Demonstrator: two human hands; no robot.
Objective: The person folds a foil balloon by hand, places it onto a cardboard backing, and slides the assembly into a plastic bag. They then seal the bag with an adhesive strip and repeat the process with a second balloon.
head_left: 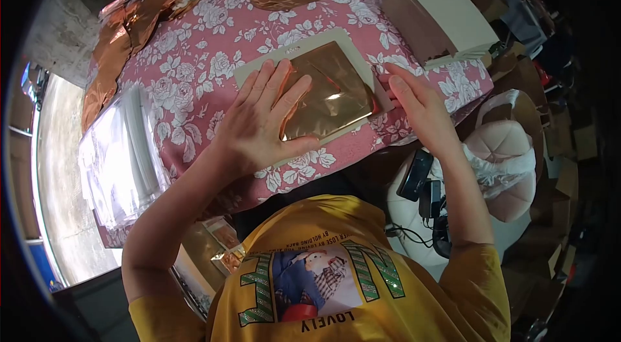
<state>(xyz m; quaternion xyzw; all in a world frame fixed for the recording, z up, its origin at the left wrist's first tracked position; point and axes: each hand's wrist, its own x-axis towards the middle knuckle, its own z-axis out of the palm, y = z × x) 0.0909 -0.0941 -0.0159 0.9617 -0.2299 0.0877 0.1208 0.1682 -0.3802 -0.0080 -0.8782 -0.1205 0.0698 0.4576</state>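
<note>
Left hand (265,119) spread flat on shiny copper foil (333,93), right hand (417,106) flat against cream card (310,44)

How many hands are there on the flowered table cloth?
2. The left hand lies flat on the copper foil. The right hand rests at the foil's right edge, fingers stretched out. No other hand shows.

The person is wearing a mustard-yellow T-shirt (414,303) with short sleeves (155,316). A print (310,277) is showing across the chest: a cartoon figure in blue and red, flanked by big green-and-white striped letters, with the word LOVELY in dark capitals. The left hand (262,119) and right hand (417,106) are going bare, as are the forearms.
</note>
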